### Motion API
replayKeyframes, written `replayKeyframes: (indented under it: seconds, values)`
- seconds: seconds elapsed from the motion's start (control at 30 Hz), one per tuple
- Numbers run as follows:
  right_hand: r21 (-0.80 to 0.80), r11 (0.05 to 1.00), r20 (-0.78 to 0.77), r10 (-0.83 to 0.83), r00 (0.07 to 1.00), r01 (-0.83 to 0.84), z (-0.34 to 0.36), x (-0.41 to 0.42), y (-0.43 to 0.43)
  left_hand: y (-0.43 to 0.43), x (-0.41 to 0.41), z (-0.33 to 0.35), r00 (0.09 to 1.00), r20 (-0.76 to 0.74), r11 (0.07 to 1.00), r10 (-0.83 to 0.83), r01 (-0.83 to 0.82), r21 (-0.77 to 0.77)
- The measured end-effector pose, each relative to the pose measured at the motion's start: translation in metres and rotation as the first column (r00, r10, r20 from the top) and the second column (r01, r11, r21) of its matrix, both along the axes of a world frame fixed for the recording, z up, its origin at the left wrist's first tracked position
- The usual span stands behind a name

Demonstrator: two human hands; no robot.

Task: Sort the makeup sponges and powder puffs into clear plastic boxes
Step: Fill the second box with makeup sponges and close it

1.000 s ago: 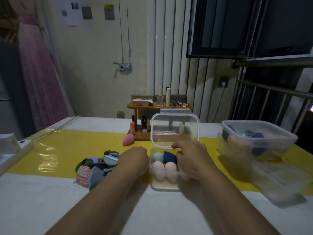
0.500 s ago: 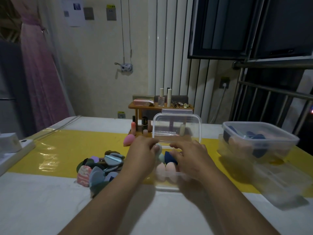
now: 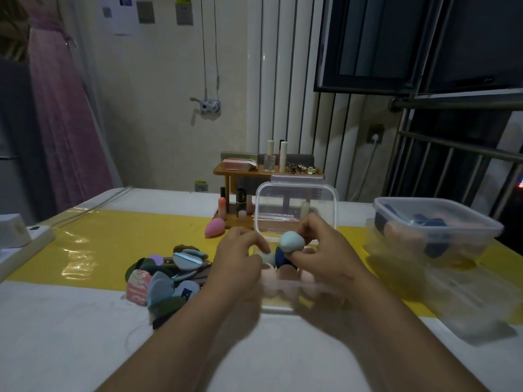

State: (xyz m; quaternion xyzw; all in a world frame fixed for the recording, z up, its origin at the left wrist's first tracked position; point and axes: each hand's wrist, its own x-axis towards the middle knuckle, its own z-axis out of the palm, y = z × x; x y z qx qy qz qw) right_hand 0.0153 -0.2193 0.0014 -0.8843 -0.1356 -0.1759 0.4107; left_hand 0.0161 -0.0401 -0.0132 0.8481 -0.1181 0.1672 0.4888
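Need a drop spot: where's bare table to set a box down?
Free: yellow runner between power strip and puff pile; white table nearside of the pile. Crowded: centre, open box; right, stacked boxes.

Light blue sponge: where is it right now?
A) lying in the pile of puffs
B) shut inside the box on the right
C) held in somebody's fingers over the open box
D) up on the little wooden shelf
C: the right hand pinches the light blue sponge between fingers and thumb, just above the open clear box that holds other sponges.
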Motion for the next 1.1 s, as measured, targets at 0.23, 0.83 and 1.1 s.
replayKeyframes:
  seconds: [0.23, 0.83, 1.1]
  values:
    - [0.026, 0.991, 0.004, 0.131, 0.991, -0.131, 0.003, 0.000, 0.001, 0.002, -0.007, 0.003, 0.923, -0.363, 0.934, -0.125, -0.014, -0.358]
    - [-0.264, 0.949, -0.160, 0.135, 0.978, -0.174, -0.004, 0.009, 0.008, 0.006, 0.000, 0.001, 0.878, -0.440, 0.937, -0.188, 0.026, -0.349]
    - [-0.328, 0.915, -0.301, 0.134, 0.944, -0.234, -0.002, 0.011, 0.016, 0.006, 0.000, 0.002, 0.884, -0.430, 0.942, -0.186, 0.036, -0.333]
